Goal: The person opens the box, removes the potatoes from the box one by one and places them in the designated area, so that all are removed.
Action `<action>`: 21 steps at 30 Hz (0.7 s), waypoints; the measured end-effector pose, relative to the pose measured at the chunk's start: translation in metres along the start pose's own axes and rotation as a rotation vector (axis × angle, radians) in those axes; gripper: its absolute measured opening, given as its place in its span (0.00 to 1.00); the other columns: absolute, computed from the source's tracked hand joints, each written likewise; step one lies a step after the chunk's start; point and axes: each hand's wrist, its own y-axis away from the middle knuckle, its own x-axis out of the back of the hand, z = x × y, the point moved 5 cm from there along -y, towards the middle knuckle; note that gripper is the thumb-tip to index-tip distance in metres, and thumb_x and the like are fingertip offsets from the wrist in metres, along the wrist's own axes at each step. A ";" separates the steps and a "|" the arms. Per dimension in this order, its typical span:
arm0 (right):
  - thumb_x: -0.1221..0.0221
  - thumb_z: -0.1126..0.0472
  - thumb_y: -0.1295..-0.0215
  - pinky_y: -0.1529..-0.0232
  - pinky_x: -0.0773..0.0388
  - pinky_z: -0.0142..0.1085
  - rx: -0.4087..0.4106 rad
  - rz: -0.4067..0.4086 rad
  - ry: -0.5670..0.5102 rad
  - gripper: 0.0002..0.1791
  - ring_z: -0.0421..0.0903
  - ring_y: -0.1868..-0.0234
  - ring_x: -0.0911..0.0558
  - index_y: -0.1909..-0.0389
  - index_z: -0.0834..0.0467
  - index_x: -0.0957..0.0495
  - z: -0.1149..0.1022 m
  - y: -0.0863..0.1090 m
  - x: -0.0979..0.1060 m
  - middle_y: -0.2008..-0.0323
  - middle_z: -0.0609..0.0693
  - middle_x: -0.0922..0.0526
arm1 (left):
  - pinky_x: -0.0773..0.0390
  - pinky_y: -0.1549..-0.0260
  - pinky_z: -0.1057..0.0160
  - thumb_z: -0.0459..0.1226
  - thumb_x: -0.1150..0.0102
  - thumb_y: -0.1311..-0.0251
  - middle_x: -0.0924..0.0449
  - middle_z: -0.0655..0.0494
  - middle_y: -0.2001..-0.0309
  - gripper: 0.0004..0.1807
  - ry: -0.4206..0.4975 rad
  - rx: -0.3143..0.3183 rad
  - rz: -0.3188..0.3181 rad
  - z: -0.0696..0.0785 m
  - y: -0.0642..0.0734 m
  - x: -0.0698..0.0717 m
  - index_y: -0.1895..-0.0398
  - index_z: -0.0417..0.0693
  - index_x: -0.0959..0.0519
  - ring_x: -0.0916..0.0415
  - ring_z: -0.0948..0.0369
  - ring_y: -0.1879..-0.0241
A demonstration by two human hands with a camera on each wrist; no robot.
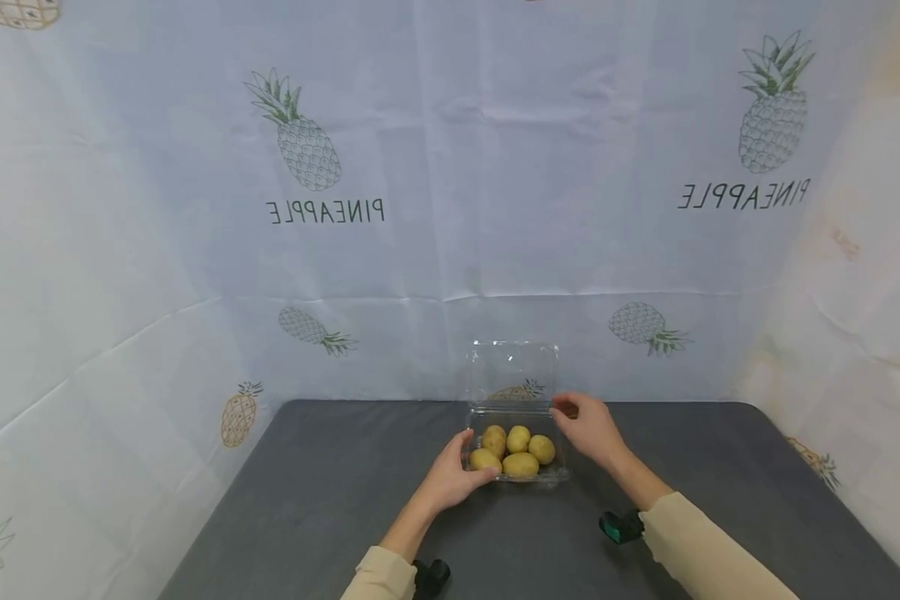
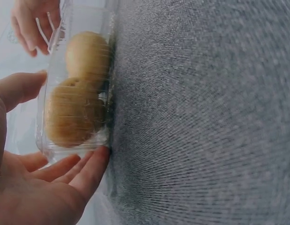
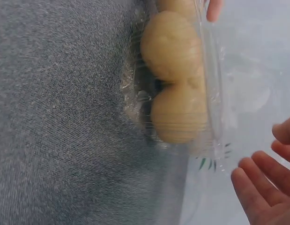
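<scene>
A clear plastic clamshell container [image 1: 553, 472] sits on the dark table with its lid [image 1: 513, 367] raised at the back. Inside it lie several yellow potatoes [image 1: 521, 465], also visible through the container's wall as potatoes [image 2: 72, 112] in the left wrist view. At the front left corner, my left hand [image 1: 453, 477] grips the container, thumb at the front edge and fingers against the left side. My right hand [image 1: 587, 427] is by the back right corner, near the lid's hinge. In the right wrist view its loosely bent fingers [image 3: 252, 190] hold nothing and appear apart from the plastic.
The dark grey table [image 1: 330, 500] ends at a pale cloth backdrop [image 1: 450, 208] printed with pineapples, which rises directly behind the lid. Similar cloth hangs at both sides. Black devices [image 1: 619, 527] are worn near the wrists, just above the tabletop.
</scene>
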 end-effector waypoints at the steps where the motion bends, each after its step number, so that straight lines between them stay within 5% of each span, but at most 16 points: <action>1: 0.40 0.61 0.27 0.52 0.18 0.52 0.010 -0.015 0.008 0.16 0.58 0.50 0.17 0.44 0.65 0.19 -0.002 0.001 0.000 0.50 0.60 0.15 | 0.26 0.43 0.39 0.49 0.30 0.38 0.38 0.36 0.27 0.47 0.001 -0.001 0.000 0.000 0.000 0.000 0.23 0.37 0.41 0.32 0.39 0.34; 21: 0.39 0.56 0.27 0.57 0.17 0.45 0.106 -0.381 0.042 0.16 0.49 0.54 0.16 0.46 0.63 0.18 -0.024 0.014 -0.025 0.50 0.55 0.16 | 0.26 0.43 0.38 0.49 0.29 0.40 0.36 0.37 0.28 0.47 0.011 -0.001 0.012 -0.002 -0.001 0.001 0.24 0.38 0.40 0.30 0.39 0.35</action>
